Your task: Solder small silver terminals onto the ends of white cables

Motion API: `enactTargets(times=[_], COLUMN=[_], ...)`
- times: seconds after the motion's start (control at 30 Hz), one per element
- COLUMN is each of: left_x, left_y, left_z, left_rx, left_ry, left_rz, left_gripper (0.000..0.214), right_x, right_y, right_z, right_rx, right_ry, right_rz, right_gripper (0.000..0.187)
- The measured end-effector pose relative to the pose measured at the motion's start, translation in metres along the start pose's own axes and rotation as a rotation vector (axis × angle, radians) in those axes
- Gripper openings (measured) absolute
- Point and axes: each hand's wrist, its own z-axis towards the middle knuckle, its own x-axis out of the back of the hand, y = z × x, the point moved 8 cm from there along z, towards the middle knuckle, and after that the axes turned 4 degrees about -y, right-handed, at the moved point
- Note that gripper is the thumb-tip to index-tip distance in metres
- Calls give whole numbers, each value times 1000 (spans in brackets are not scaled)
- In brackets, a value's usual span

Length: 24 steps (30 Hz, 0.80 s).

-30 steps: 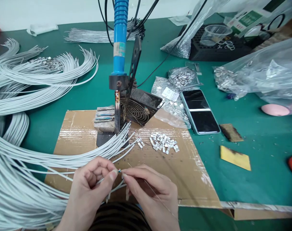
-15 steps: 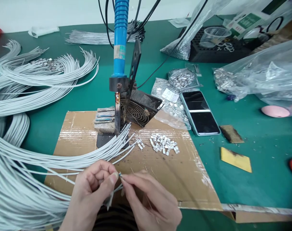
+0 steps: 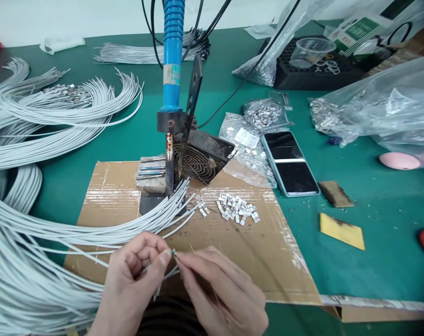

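My left hand (image 3: pixel 138 268) is closed, with thumb and forefinger pinching a tiny wire end (image 3: pixel 174 252) that shows blue-green at the tip. From the other side, my right hand (image 3: pixel 220 287) pinches the same small end between thumb and forefinger. A hair-thin strand sticks up by the right fingers; where it leads is hidden. White cables (image 3: pixel 128 234) run in a bundle just beyond the hands, their tips under the hot end of an upright blue soldering iron (image 3: pixel 173 60). Small metal terminals (image 3: pixel 238 208) lie in a loose pile on the cardboard (image 3: pixel 267 261).
A black fan (image 3: pixel 201 158) leans behind the iron, beside a block holding thin rods (image 3: pixel 150 175). To the right lie a phone (image 3: pixel 291 163), a yellow sponge (image 3: pixel 342 231) and plastic bags of metal parts (image 3: pixel 264 113). Coiled white cables (image 3: pixel 51 140) cover the left side.
Both hands keep their pinch at nearly the same spot. My right hand has turned slightly and its heel sits a little lower and further right.
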Motion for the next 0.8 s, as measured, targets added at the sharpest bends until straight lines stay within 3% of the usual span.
enactTargets(times=[0.2, 0.33, 0.47, 0.63, 0.7, 0.8], left_x=[-2, 1, 6, 6, 5, 1], left_y=[0, 1, 1, -2, -2, 1], left_z=[-2, -2, 1, 6, 6, 6], left_rx=[8, 6, 0, -8, -11, 6], left_ry=[7, 23, 45, -29, -50, -72], left_rz=[-15, -19, -33, 19, 33, 25], left_gripper=[31, 31, 27, 20, 18, 17], right_x=[-6, 2, 18, 13, 4, -5], right_y=[-3, 2, 25, 54, 53, 45], right_z=[-15, -16, -10, -13, -11, -3], right_rx=[87, 43, -235, -682, -730, -643], right_ry=[55, 141, 202, 202, 148, 57], right_rz=[-108, -74, -4, 368, 482, 518], right_gripper=[49, 45, 26, 8, 7, 11])
